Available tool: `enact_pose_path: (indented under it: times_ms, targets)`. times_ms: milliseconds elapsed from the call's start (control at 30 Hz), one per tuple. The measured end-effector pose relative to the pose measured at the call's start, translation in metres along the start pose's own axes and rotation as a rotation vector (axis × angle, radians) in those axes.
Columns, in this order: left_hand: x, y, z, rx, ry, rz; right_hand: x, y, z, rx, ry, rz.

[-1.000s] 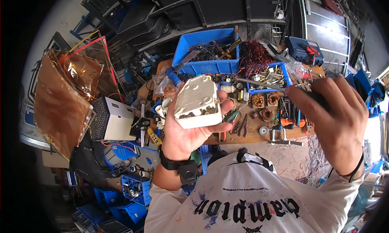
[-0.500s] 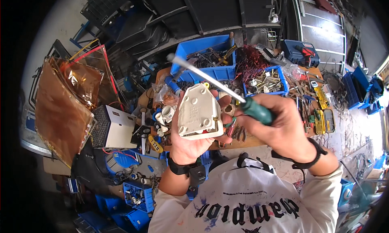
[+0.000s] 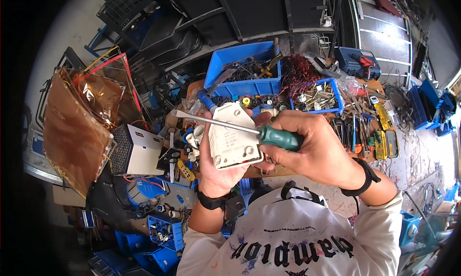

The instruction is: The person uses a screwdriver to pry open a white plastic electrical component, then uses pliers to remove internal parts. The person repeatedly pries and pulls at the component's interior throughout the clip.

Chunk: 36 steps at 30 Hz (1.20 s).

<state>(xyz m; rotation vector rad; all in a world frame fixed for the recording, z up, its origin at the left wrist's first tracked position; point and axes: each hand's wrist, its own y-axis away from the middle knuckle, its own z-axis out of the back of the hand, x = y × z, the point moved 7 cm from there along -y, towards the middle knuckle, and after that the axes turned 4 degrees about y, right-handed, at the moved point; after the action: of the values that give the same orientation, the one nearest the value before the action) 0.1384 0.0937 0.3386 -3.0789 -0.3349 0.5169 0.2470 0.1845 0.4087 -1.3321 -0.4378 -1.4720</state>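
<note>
In my left hand [image 3: 218,177] rests a cream-coloured plastic housing [image 3: 233,151], tapered toward its far end, with round recesses and moulded marks on the face turned up. My fingers wrap around its sides from below. My right hand [image 3: 317,144] grips the green handle of a flathead screwdriver [image 3: 283,138]. Its long metal shaft crosses over the housing and points left, with the flat tip beyond the housing's left edge. I cannot tell whether the shaft touches the housing.
Behind my hands the workbench holds a blue bin [image 3: 247,86] of tools, a tray of screws [image 3: 317,97] and a tangle of dark red wire [image 3: 300,74]. Hand tools and a yellow bit set [image 3: 381,145] lie to the right. A white box [image 3: 139,151] stands left.
The screwdriver has swung down from a raised slant to nearly level across the housing. My right hand has shifted left, and the housing has tilted slightly.
</note>
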Motion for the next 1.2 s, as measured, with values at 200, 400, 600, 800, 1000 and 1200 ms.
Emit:
enact_pose_path:
  times_ms: [200,400,600,800,1000,1200]
  targets:
    - [0.0,-0.003,-0.006,0.089,0.103,-0.007,0.001,-0.005,0.001,0.007,0.034,0.014]
    - [-0.003,-0.002,0.005,0.062,0.02,0.043,-0.015,-0.009,-0.001,0.037,0.08,-0.073]
    - [-0.001,0.002,0.014,0.049,0.126,0.101,-0.021,-0.018,-0.008,0.256,-0.089,-0.185]
    - [-0.002,0.01,0.019,0.012,0.159,0.107,-0.031,-0.017,-0.018,0.266,-0.103,-0.184]
    - [0.0,0.012,0.018,-0.007,0.155,0.127,-0.027,-0.016,-0.019,0.265,-0.066,-0.148]
    - [-0.015,0.008,0.02,0.157,0.182,0.083,-0.055,-0.019,-0.012,0.064,-0.303,-0.103]
